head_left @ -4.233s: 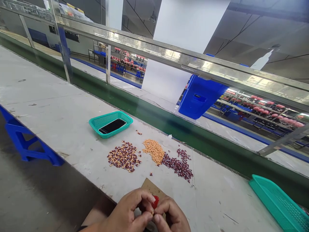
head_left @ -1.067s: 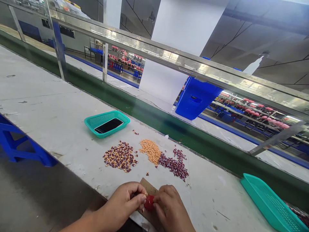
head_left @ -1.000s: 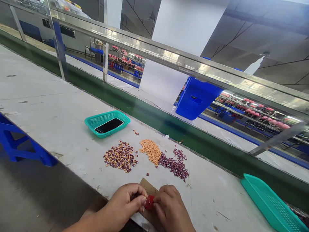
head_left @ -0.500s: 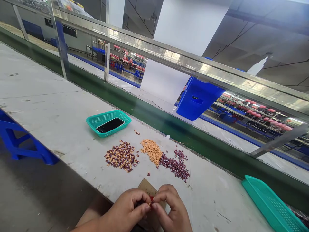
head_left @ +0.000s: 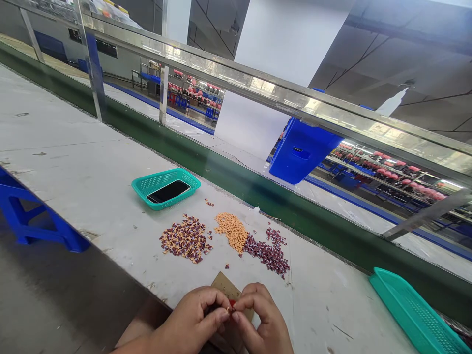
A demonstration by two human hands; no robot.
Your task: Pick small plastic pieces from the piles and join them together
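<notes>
My left hand [head_left: 201,314] and my right hand [head_left: 262,314] meet at the table's front edge, fingertips almost touching. Between the left thumb and index finger is a tiny orange piece [head_left: 229,309]. The right thumb and index finger are pinched together beside it; what they hold is too small to make out. Behind the fingers shows something red [head_left: 232,302], partly hidden, over a brown board [head_left: 223,284]. Beyond the hands lie a pile of small orange pieces [head_left: 231,231], a pile of dark purple pieces [head_left: 267,253] and a pile of mixed purple-and-orange pieces [head_left: 185,238].
A green basket [head_left: 140,186] holding a phone [head_left: 169,191] stands past the mixed pile. Another green basket [head_left: 409,305] is at the right. A green strip [head_left: 236,177] runs behind the white table [head_left: 73,162], under a metal rail [head_left: 221,69]. A blue stool [head_left: 37,216] stands at left.
My fingertips have shifted very slightly around the small piece between them. The piles and baskets are unchanged.
</notes>
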